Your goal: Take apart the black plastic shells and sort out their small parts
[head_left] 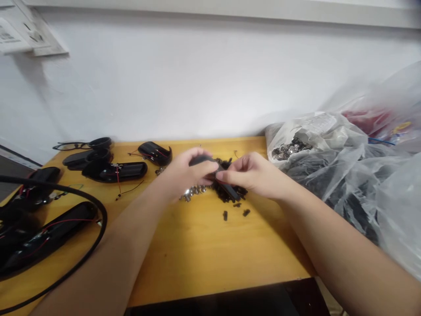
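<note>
My left hand point(187, 171) is wrapped round a long black plastic casing point(232, 192), holding it tilted above the table. Thumb and fingers of my right hand point(245, 173) are pinched together at the casing's side; whatever is between them is too small and hidden to name. Under the casing lies a pile of small black plastic parts point(222, 193), with a few loose black pieces point(225, 215) in front. Small shiny metal parts point(194, 192) are heaped beside the pile, below my left hand.
Black casings with red and black wires point(118, 171) lie on the left of the wooden table point(197, 259). Another wired casing point(154, 152) rests near the wall. A black cable point(104, 215) loops across the left. Clear plastic bags point(345, 175) with parts crowd the right.
</note>
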`<state>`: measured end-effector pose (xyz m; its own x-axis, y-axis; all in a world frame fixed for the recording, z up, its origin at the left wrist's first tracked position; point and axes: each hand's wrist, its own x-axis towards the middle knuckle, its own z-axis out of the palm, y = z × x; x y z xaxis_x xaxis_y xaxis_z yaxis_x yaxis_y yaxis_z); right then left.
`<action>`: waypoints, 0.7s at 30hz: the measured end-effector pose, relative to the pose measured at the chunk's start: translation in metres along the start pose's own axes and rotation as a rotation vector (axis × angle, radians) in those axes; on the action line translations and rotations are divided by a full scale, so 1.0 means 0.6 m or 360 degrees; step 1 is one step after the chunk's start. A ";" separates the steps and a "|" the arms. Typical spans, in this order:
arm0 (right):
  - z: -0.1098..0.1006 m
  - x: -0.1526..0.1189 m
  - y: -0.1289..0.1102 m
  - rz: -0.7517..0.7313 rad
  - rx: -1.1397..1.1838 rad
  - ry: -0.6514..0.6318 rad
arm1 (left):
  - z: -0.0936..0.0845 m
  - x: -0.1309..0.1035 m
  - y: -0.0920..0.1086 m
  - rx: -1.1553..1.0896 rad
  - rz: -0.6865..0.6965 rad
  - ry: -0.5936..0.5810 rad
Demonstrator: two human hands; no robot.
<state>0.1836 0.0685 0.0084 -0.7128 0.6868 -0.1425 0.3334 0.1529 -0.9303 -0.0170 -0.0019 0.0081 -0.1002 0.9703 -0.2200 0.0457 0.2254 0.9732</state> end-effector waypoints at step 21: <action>-0.004 -0.005 -0.012 -0.0127 0.0021 0.0243 | 0.001 -0.002 0.000 0.0382 -0.0161 0.0090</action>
<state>0.1848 0.0674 0.0164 -0.6345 0.7728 -0.0159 0.2707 0.2029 -0.9410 -0.0160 -0.0032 0.0084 -0.1716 0.9368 -0.3049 0.2660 0.3421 0.9012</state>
